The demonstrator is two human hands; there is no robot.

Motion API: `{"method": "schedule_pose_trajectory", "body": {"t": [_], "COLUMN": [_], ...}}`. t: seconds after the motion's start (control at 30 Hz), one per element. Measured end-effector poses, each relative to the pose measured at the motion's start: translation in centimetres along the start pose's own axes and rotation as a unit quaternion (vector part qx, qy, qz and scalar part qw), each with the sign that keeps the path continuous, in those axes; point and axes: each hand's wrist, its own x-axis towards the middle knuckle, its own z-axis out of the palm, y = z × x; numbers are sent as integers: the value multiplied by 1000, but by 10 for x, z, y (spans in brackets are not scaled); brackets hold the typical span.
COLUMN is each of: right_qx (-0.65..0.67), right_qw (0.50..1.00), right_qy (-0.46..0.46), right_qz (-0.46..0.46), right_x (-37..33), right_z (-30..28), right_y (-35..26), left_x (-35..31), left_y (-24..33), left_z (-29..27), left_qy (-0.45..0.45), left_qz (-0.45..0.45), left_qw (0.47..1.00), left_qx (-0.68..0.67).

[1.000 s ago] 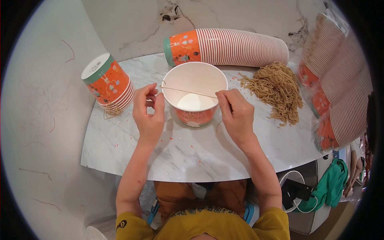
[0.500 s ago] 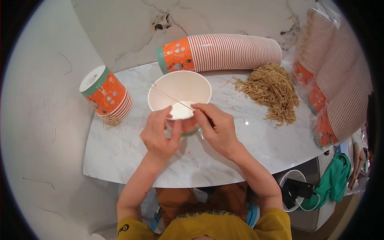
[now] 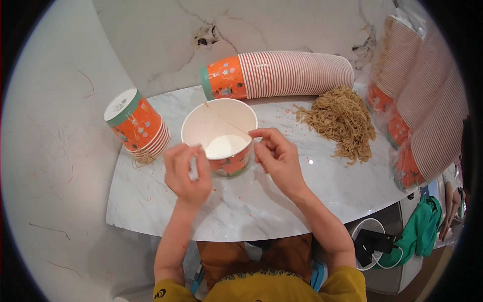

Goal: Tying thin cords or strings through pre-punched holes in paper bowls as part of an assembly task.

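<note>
An orange and green paper tub with a white inside stands tilted on the marble-patterned table. A thin tan string stretches across its mouth from the far rim to the fingertips of my right hand, which pinches it beside the tub's right rim. My left hand is at the tub's front left, thumb and index tips drawn together. It is slightly blurred, and anything between those tips is too small to make out.
A pile of tan strings lies at right, before a long lying stack of tubs. A short upturned tub stack stands at left. Bagged tub stacks fill the far right; tiny red bits dot the table.
My hands have moved apart, the left one left and down from the rim, the right one outward with the string. The tub has tipped slightly and shifted left.
</note>
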Motion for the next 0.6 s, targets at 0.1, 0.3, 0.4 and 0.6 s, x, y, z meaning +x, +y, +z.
{"method": "schedule_pose_trajectory", "body": {"t": [0.1,0.3,0.4,0.6], "right_qx": [41,164,213,295], "right_qw": [995,976,968,946], "right_qy": [-91,-144,-131,-131], "right_qz": [-10,-7,6,30], "right_x": [-4,0,2,0], "right_z": [0,-11,-11,-12], "right_y": [-7,-5,-3,-1], "left_x": [-10,-31,-32,-20], "left_y": [23,39,46,55], "left_z": [7,15,12,7], "left_qy": [-76,-174,-184,-271], "left_qz": [14,-137,-193,-294], "left_qw": [981,910,885,813], "left_qx": [-177,-350,-380,-422]}}
